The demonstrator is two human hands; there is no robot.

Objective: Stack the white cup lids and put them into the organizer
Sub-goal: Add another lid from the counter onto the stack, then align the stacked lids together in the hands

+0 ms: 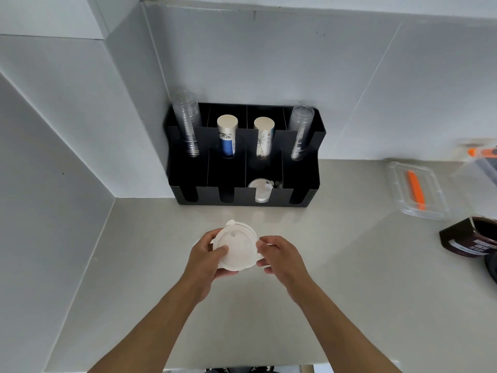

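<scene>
A stack of white cup lids [236, 247] is gripped above the counter [336, 278], near its middle, by the left hand [205, 258], thumb pressed on top. The stack's right rim is pinched by the right hand [279, 255]. At the counter's back edge, the black organizer [301, 184] is seen with more lids [261, 191] in a front slot.

I can't count the white lids [236, 247]; my left hand [208, 255] covers their near edge. The dark jar [468, 238] and blurred orange-capped items [482, 153] are cut off at the right edge.
</scene>
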